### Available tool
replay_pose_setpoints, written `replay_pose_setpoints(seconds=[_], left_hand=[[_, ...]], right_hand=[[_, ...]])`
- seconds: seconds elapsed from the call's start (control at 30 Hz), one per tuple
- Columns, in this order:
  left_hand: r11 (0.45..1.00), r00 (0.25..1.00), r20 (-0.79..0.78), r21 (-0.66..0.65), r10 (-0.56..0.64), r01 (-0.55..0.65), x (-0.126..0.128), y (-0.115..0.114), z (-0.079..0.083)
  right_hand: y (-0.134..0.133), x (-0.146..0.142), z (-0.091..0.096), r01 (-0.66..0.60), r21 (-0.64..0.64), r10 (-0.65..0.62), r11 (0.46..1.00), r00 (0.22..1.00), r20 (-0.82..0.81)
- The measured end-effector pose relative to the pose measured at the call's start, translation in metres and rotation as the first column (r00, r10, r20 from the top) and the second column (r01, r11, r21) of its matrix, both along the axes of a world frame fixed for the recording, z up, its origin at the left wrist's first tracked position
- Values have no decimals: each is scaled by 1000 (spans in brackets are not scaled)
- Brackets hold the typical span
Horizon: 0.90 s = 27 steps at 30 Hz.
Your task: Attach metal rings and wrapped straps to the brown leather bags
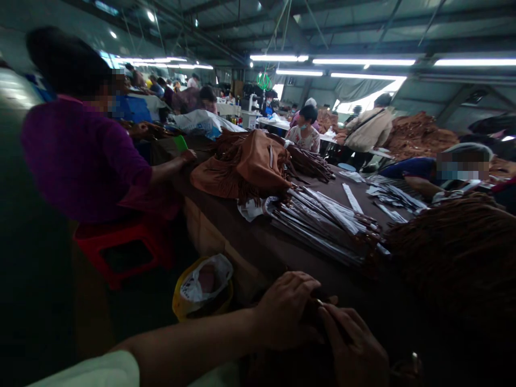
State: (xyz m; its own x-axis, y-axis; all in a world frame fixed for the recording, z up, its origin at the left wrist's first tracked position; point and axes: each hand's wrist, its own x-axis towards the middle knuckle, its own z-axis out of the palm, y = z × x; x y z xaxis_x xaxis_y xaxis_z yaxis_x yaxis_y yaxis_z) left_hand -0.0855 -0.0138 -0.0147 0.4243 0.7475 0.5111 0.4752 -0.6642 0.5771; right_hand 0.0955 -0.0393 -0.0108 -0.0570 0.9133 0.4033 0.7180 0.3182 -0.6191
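Low in the view, my left hand [288, 306] curls over a dark piece [322, 295] that looks like leather or cloth. My right hand [357, 344] meets it from the right, thumb and fingers pinched by a small shiny metal bit at the piece's edge. Shadow and my fingers hide most of what I hold, so its kind is unclear. Just beyond my hands lies a bundle of long straps [318, 215], dark with white wrapping and metal ends. Farther along the table [237, 236] rest brown fringed bags [258, 161].
A dark fringed heap [455, 258] rises at the right. White strips [395, 199] lie beyond the straps. A lined yellow bucket [177, 301] stands on the floor by the table. To the left, a person in purple [80, 156] sits on a red stool [121, 242]. Other people work farther back.
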Motion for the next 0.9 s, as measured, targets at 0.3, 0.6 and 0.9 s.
replay_pose_setpoints(seconds=[0.3,0.6,0.9], left_hand=[[947,969,-169,-295,-182,127,22,9,-34],[844,921,-190,-494,-339,208,16,2,-5],[794,901,-261,-593,-345,132,16,4,2]], right_hand=[[-2,25,-14,-116,67,107,991,987,121],[8,34,-23,-323,98,303,941,936,178],[5,31,-32,-287,-11,287,958,958,19]])
